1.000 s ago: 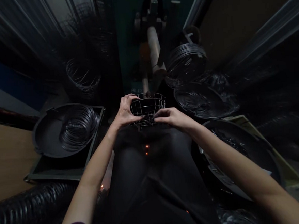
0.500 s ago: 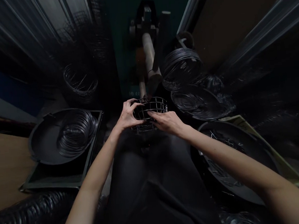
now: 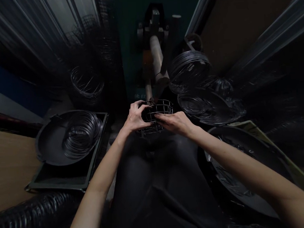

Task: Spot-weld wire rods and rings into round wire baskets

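Observation:
A small round wire basket (image 3: 161,110) of thin metal rods sits in front of me, just past my knees, at the foot of a machine arm (image 3: 157,54). My left hand (image 3: 136,115) grips its left rim, fingers curled over the top ring. My right hand (image 3: 175,122) holds its near side, fingers pinched on the wires. Both forearms reach forward over my dark trousers.
A dark pan with a coil of wire rings (image 3: 80,132) rests in a tray (image 3: 67,175) at left. More wire coils (image 3: 189,67) and a round dish (image 3: 208,104) stand at right, with a large pan of wire pieces (image 3: 239,170) near my right arm. A ribbed black hose (image 3: 29,216) lies bottom left.
My right hand has moved up from the basket's lower edge onto its near side. The left hand has kept its grip on the rim. The view has shifted slightly.

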### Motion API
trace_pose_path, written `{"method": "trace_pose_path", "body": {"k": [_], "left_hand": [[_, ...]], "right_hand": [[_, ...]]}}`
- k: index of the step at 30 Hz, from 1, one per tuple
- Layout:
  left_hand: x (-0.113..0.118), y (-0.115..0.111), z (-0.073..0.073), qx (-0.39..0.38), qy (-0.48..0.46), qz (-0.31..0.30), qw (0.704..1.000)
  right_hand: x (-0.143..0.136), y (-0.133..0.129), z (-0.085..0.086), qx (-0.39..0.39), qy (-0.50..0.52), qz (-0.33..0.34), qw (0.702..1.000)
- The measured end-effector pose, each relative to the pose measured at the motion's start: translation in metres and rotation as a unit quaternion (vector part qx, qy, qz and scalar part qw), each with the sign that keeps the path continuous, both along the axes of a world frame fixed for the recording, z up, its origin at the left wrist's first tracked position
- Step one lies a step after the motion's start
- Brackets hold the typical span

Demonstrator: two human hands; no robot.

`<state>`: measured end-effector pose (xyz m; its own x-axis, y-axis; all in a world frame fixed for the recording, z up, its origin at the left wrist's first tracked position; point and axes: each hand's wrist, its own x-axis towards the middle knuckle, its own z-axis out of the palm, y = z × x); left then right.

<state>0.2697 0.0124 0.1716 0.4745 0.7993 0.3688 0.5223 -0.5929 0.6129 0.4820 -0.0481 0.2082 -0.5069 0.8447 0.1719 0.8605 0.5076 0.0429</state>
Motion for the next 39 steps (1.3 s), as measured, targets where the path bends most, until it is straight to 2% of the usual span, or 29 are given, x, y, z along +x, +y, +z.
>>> {"method": "trace_pose_path", "body": {"k": [8, 11, 15, 21, 31, 36, 39], "left_hand": [[0.0, 0.013, 0.005, -0.008, 0.018, -0.003, 1.0], [0.0, 0.015, 0.006, -0.003, 0.016, -0.006, 1.0], [0.0, 0.018, 0.009, -0.016, 0.01, -0.004, 1.0], [0.004, 0.033, 0.011, -0.013, 0.003, 0.03, 0.999], [0.003, 0.053, 0.011, -0.025, 0.009, 0.003, 1.0], [0.008, 0.08, 0.015, -0.03, 0.03, 0.039, 0.998], [0.012, 0.092, 0.018, -0.042, 0.025, 0.017, 0.999]], "right_hand": [[-0.001, 0.005, 0.009, -0.024, 0.013, -0.016, 1.0], [0.001, -0.002, 0.006, -0.022, 0.044, -0.038, 0.998], [0.004, -0.005, -0.003, 0.021, 0.086, -0.089, 0.992], [0.005, 0.015, -0.01, 0.076, 0.12, -0.116, 0.983], [0.006, 0.028, -0.012, 0.057, 0.185, -0.14, 0.971], [-0.002, 0.054, -0.01, 0.058, 0.231, -0.184, 0.954], [-0.005, 0.06, -0.004, 0.037, 0.251, -0.188, 0.949]]}}
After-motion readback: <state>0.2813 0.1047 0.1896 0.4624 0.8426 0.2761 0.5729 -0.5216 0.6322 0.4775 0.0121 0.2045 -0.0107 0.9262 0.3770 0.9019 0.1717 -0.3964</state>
